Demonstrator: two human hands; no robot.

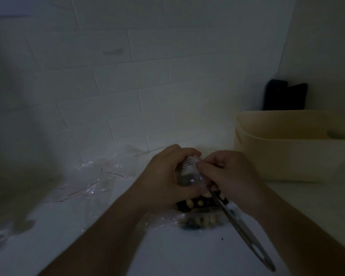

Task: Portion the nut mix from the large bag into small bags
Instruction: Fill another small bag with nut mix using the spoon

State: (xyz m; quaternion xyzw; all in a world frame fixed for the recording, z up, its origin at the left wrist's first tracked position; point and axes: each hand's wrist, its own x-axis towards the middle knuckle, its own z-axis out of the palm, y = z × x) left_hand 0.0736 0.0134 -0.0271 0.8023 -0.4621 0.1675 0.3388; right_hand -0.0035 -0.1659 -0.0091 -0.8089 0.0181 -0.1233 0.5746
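In dim light, my left hand grips a small clear bag with dark nut mix in it, held above the white counter. My right hand pinches the top of that same small bag, fingers curled against it. Under my hands lies the large bag of nut mix, with pale nuts and dark pieces showing. A metal spoon handle with a hole at its end slopes from beneath my right hand toward the lower right; its bowl is hidden.
Several crumpled clear small bags lie on the counter to the left. A cream plastic bin stands at the right, with two dark objects behind it against the white tiled wall.
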